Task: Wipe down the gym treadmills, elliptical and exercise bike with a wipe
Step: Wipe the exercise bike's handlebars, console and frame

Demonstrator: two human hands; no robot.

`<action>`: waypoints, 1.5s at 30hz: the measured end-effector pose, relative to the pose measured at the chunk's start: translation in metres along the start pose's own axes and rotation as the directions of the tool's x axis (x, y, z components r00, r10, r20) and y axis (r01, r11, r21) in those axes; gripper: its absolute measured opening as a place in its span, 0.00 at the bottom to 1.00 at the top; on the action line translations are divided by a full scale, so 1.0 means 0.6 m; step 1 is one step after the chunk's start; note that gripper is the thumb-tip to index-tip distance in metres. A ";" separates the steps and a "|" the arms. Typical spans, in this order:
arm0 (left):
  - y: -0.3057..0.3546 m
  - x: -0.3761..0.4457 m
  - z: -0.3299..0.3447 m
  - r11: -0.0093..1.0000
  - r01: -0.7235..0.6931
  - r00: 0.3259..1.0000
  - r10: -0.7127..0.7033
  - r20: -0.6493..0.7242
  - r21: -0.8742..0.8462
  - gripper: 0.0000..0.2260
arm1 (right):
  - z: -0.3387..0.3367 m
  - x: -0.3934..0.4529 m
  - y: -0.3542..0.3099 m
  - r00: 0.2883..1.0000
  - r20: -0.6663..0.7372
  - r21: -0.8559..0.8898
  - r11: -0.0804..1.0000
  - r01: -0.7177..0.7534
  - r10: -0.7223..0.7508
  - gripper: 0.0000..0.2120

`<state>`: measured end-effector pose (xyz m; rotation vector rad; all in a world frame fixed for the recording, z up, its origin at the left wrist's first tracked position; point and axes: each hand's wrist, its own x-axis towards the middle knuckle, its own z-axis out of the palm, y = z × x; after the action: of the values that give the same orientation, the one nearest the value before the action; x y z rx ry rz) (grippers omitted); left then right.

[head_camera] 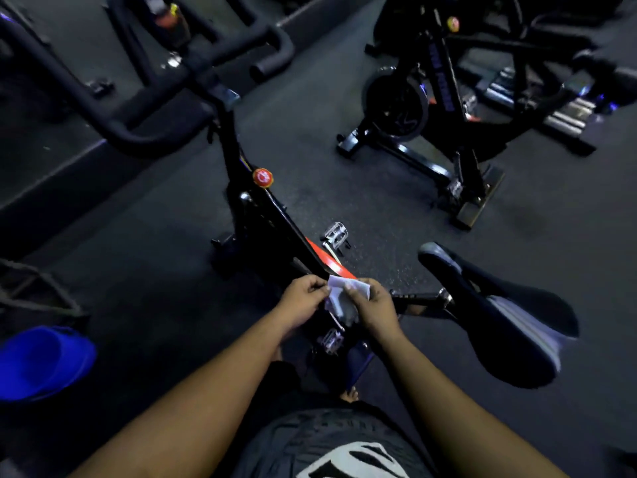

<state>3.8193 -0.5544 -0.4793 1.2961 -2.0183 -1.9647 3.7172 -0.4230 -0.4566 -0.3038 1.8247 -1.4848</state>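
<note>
A black exercise bike (256, 215) with a red knob stands right in front of me, its handlebars (138, 108) at the upper left and its saddle (506, 315) at the right. Over the bike's frame I hold a small white wipe (339, 294) between both hands. My left hand (303, 300) pinches the wipe's left edge. My right hand (372, 307) grips its right side, with the lower part of the wipe hanging crumpled between them.
A second exercise bike (431, 108) stands at the upper right on the dark rubber floor (344, 174). A blue bucket (41, 362) sits at the lower left, beside a dark metal frame. A rack of dumbbells (558, 108) lies at the far right.
</note>
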 end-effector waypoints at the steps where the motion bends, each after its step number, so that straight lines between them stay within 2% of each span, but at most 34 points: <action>1: 0.005 -0.007 -0.011 1.000 -0.004 1.000 0.003 -0.028 -0.020 0.06 | 0.007 -0.002 -0.006 1.000 0.015 -0.027 0.999 0.022 -0.022 0.09; 4: 0.016 -0.022 -0.053 0.997 -0.040 0.992 0.031 -0.126 -0.069 0.02 | 0.043 0.001 -0.027 0.998 0.036 -0.093 0.994 0.059 -0.056 0.07; 8: 0.011 -0.024 -0.111 0.996 -0.062 0.993 0.055 -0.103 -0.068 0.03 | 0.106 0.024 -0.047 0.997 0.066 -0.096 0.994 0.051 -0.045 0.04; 12: -0.002 0.007 -0.193 0.992 -0.095 0.987 0.104 -0.126 0.079 0.09 | 0.181 0.075 -0.053 0.997 0.055 -0.109 0.992 0.060 -0.054 0.03; 14: 0.001 0.029 -0.241 0.977 -0.105 0.979 0.135 -0.153 0.188 0.07 | 0.224 0.100 -0.062 0.997 0.027 -0.143 0.987 0.070 -0.067 0.04; 16: 0.014 0.045 -0.287 0.919 -0.111 0.969 0.184 -0.163 0.379 0.06 | 0.264 0.122 -0.073 0.996 0.010 -0.139 0.987 0.084 -0.084 0.04; 18: 0.038 0.062 -0.339 0.806 -0.171 0.942 0.302 -0.146 0.566 0.08 | 0.310 0.146 -0.090 0.995 -0.047 -0.103 0.991 0.087 -0.093 0.02; 20: 0.070 0.076 -0.381 0.652 -0.293 0.862 0.497 -0.102 0.700 0.10 | 0.347 0.169 -0.114 0.988 -0.111 -0.062 0.993 0.103 -0.109 0.03; 22: 0.103 0.092 -0.414 0.461 -0.411 0.697 0.715 -0.055 0.786 0.13 | 0.371 0.191 -0.138 0.975 -0.160 -0.063 0.988 0.143 -0.151 0.05; 24: 0.139 0.110 -0.437 0.282 -0.429 0.545 0.839 -0.004 0.858 0.16 | 0.381 0.213 -0.158 0.960 -0.205 -0.076 0.981 0.178 -0.190 0.06; 25: 0.157 0.118 -0.443 0.213 -0.382 0.520 0.854 0.019 0.899 0.18 | 0.382 0.222 -0.165 0.952 -0.217 -0.099 0.976 0.196 -0.213 0.06; 26: 0.177 0.128 -0.452 0.157 -0.312 0.533 0.845 0.036 0.937 0.21 | 0.384 0.232 -0.172 0.946 -0.226 -0.121 0.971 0.208 -0.231 0.05; 28: 0.216 0.148 -0.467 0.068 -0.151 0.642 0.765 0.046 0.986 0.29 | 0.385 0.250 -0.180 0.945 -0.216 -0.134 0.966 0.221 -0.246 0.03; 30: 0.238 0.172 -0.476 -0.081 -0.053 0.749 0.656 0.094 0.995 0.35 | 0.386 0.270 -0.183 0.952 -0.172 -0.162 0.960 0.226 -0.253 0.07; 32: 0.251 0.200 -0.484 -0.201 -0.071 0.835 0.524 0.169 0.977 0.39 | 0.384 0.296 -0.185 0.961 -0.111 -0.243 0.945 0.221 -0.253 0.10; 34: 0.267 0.218 -0.493 -0.249 -0.089 0.857 0.475 0.202 0.964 0.41 | 0.377 0.332 -0.181 0.967 -0.055 -0.343 0.914 0.217 -0.250 0.12; 36: 0.283 0.228 -0.502 -0.234 -0.117 0.858 0.465 0.217 0.965 0.42 | 0.371 0.368 -0.177 0.970 -0.011 -0.431 0.876 0.216 -0.244 0.14; 39: 0.307 0.240 -0.509 -0.107 -0.184 0.872 0.441 0.213 0.977 0.40 | 0.369 0.424 -0.180 0.963 -0.011 -0.476 0.848 0.232 -0.270 0.16; 42: 0.305 0.245 -0.507 -0.029 -0.206 0.847 0.496 0.193 0.978 0.38 | 0.380 0.471 -0.189 0.941 -0.017 -0.562 0.782 0.271 -0.339 0.18; 44: 0.296 0.254 -0.508 -0.014 -0.232 0.828 0.522 0.205 0.973 0.38 | 0.396 0.506 -0.184 0.940 0.048 -0.586 0.753 0.299 -0.337 0.20; 45: 0.294 0.258 -0.511 0.002 -0.263 0.821 0.525 0.223 0.965 0.39 | 0.404 0.519 -0.176 0.941 0.125 -0.604 0.728 0.325 -0.315 0.21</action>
<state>3.7978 -0.9169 -0.3484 0.5923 -3.1096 0.0828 3.6373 -0.8217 -0.4948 -0.9969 2.2982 -1.0271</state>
